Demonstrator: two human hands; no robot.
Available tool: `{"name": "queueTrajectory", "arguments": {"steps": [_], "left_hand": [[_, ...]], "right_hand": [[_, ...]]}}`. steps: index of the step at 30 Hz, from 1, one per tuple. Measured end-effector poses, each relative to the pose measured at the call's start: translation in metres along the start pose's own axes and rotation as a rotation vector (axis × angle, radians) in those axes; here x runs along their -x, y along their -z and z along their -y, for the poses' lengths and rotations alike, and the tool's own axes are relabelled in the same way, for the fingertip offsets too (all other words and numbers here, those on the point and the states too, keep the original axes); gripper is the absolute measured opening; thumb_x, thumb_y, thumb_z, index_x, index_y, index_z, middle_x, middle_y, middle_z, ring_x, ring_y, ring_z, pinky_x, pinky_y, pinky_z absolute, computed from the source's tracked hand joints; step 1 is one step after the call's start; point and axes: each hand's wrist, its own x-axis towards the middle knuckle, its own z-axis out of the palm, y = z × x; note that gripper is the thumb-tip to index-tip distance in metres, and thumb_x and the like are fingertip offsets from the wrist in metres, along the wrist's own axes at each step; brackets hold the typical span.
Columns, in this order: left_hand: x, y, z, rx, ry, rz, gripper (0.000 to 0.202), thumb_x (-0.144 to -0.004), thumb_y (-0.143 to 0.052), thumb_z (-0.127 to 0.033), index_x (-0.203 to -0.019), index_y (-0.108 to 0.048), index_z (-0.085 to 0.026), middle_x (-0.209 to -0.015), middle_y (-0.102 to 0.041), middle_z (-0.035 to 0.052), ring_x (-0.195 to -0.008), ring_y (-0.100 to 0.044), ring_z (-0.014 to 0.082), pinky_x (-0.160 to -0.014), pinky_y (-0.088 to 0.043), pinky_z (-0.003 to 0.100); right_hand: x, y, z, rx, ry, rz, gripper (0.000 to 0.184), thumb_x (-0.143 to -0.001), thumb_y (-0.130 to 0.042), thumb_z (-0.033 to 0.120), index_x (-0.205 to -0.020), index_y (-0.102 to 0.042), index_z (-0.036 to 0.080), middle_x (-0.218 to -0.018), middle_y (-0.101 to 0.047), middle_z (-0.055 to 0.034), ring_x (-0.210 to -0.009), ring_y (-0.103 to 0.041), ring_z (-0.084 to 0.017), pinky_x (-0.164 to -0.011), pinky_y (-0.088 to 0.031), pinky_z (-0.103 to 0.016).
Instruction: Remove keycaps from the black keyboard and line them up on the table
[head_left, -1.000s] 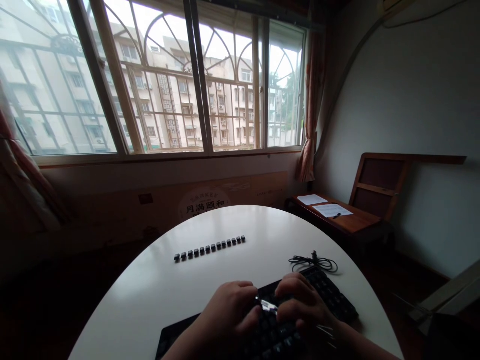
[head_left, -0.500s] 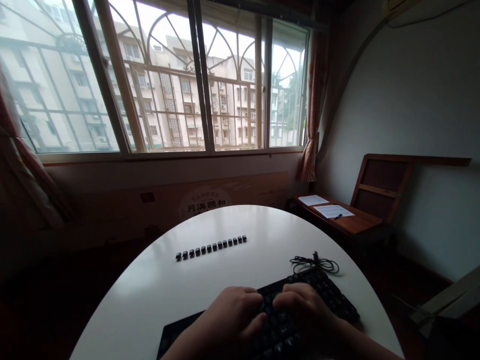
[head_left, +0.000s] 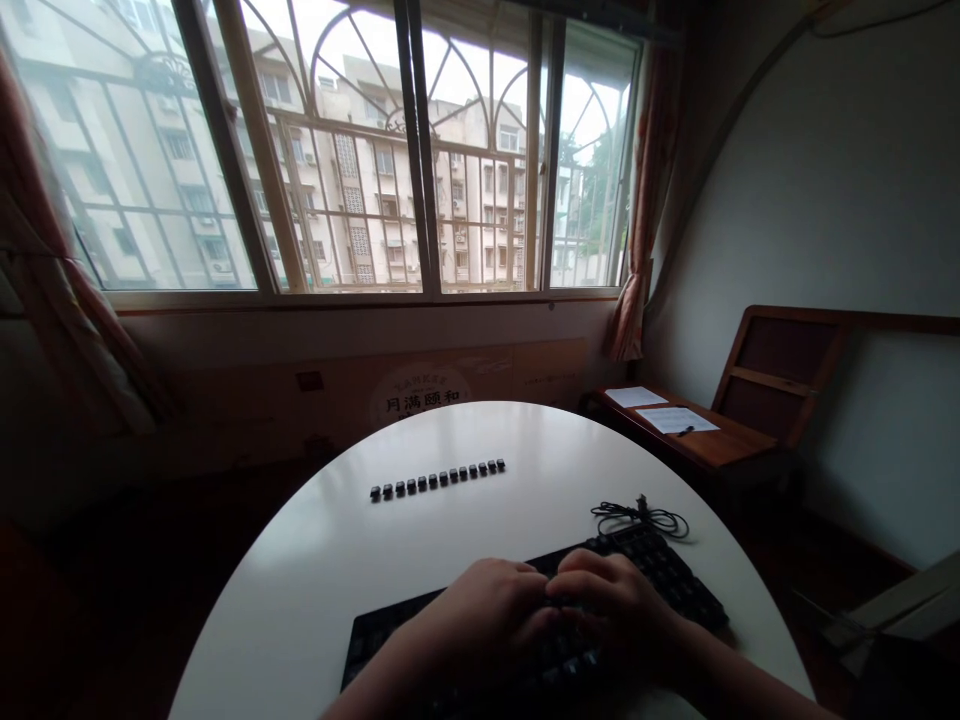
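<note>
A black keyboard [head_left: 390, 622] lies at a slant on the round white table. Over its middle, my left hand [head_left: 496, 606] and my right hand [head_left: 609, 604] meet with their fingertips close together. The fingers of both are curled and closed, and whatever is between them is hidden behind the knuckles. Beyond the keyboard, several small black keycaps [head_left: 442, 478] stand in a slanting row. The keyboard's coiled black cable [head_left: 639, 516] rests at its far right corner.
The curved edge of the white table [head_left: 277, 570] surrounds the work area. To the right stands a wooden bench [head_left: 739, 440] holding paper sheets [head_left: 679, 419] and a pen [head_left: 685, 431]. A barred window and curtains [head_left: 637, 250] are ahead.
My left hand has come closer to the right, narrowing the gap between the fingertips. The whole view has shifted slightly, so the table appears further right.
</note>
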Motion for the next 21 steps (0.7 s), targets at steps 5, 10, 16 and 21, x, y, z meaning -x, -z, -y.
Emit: {"name": "queueTrajectory", "arguments": {"steps": [5, 10, 16, 21], "left_hand": [[0.002, 0.006, 0.012, -0.136, 0.056, -0.038, 0.027, -0.095, -0.046, -0.036, -0.09, -0.066, -0.021, -0.084, -0.068, 0.0033, -0.07, -0.059, 0.0168, -0.06, -0.037, 0.025], [0.013, 0.023, 0.048, -0.315, 0.261, -0.123, 0.048, -0.098, -0.035, -0.047, -0.071, -0.062, -0.018, -0.072, -0.064, 0.0064, -0.064, -0.055, 0.0188, -0.059, -0.034, 0.028], [0.026, 0.031, 0.095, -0.285, 0.473, -0.144, 0.056, -0.097, -0.031, -0.051, -0.063, -0.061, -0.017, -0.069, -0.063, 0.0074, -0.058, -0.053, 0.0178, -0.057, -0.033, 0.029], [0.025, 0.02, 0.109, -0.226, 0.465, -0.096, 0.056, -0.094, -0.035, -0.053, -0.065, -0.065, -0.016, -0.066, -0.065, 0.0079, -0.056, -0.052, 0.0166, -0.056, -0.034, 0.029]], "right_hand": [[-0.002, 0.001, -0.004, -0.066, -0.108, 0.043, 0.01, -0.09, -0.06, 0.019, -0.1, -0.059, 0.019, -0.091, -0.064, -0.0039, -0.071, -0.062, -0.012, -0.061, -0.048, -0.02], [-0.018, 0.019, -0.017, -0.031, -0.304, 0.165, 0.014, -0.089, -0.056, 0.017, -0.101, -0.062, 0.019, -0.098, -0.066, -0.0051, -0.084, -0.065, -0.015, -0.074, -0.051, -0.026], [-0.06, 0.021, -0.078, 0.031, -0.575, 0.452, 0.023, -0.085, -0.063, 0.036, -0.099, -0.069, 0.019, -0.096, -0.072, -0.0056, -0.078, -0.067, -0.018, -0.068, -0.05, -0.027], [-0.098, 0.001, -0.143, 0.178, -0.677, 0.514, 0.021, -0.082, -0.065, 0.032, -0.096, -0.072, 0.018, -0.1, -0.072, -0.0069, -0.087, -0.066, -0.021, -0.073, -0.048, -0.027]]}}
